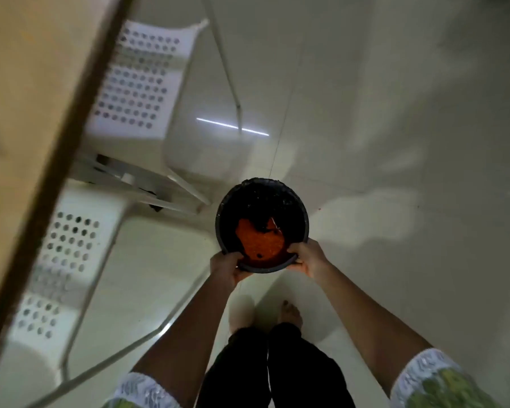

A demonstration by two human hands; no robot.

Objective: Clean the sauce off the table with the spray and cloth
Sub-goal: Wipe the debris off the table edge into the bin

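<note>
Standing on pale floor (395, 142) beside table (27, 113)

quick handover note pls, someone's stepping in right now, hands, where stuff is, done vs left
Left hand and right hand each grip the near rim of a black bowl, held over the floor beside the table.
The bowl holds orange-red sauce.
Two white perforated chairs stand at the table edge.
No spray or cloth in view; no sauce seen on the visible tabletop.
Done: nothing visible. Left: set the bowl down, fetch spray and cloth, wipe.
</note>
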